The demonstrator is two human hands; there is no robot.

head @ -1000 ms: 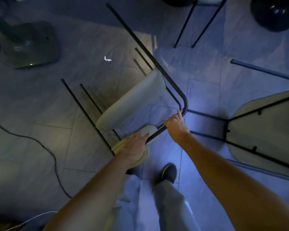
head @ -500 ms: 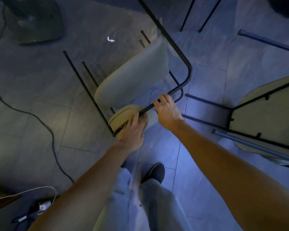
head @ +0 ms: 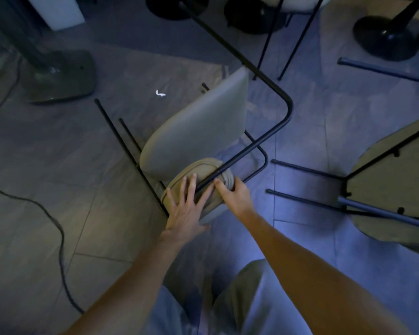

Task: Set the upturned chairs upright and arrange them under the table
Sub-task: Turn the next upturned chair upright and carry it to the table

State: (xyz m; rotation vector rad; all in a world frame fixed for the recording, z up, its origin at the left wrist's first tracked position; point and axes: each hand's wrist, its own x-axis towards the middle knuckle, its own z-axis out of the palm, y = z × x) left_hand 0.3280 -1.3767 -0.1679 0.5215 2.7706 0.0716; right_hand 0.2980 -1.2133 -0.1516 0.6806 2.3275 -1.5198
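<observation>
right of held chair (head: 196, 131), fallen chair (head: 385, 189)

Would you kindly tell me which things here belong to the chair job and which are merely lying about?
Job: tipped chair, left hand pressing it, right hand gripping it; second chair, upturned on the right; table base.
Lying about: cable; fan stand; paper scrap.
</observation>
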